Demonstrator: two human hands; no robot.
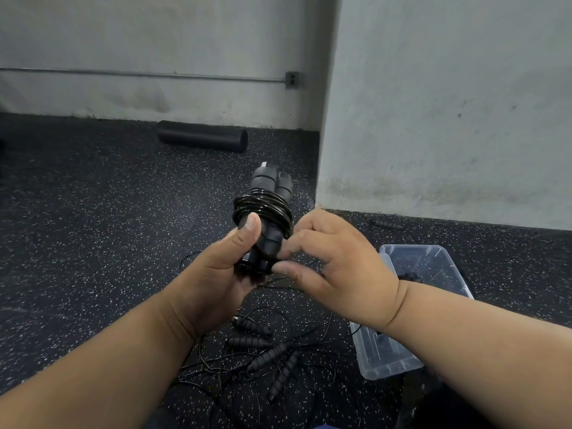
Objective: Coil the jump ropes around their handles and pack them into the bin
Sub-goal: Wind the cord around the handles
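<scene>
Loose ropes (263,351) clutter floor beside seemingly open bin (433,274).

Gym corner: foam roller (202,136) on speckled floor (93,212)

The black foam roller lies on its side on the dark rubber floor, just in front of the pale back wall (154,41). Above and to the right of the roller, a grey outlet box (292,79) sits on that wall, with a thin metal conduit (139,74) running leftward from it. Right of the roller, a pale wall corner (448,103) juts forward, stained near its base.
</scene>
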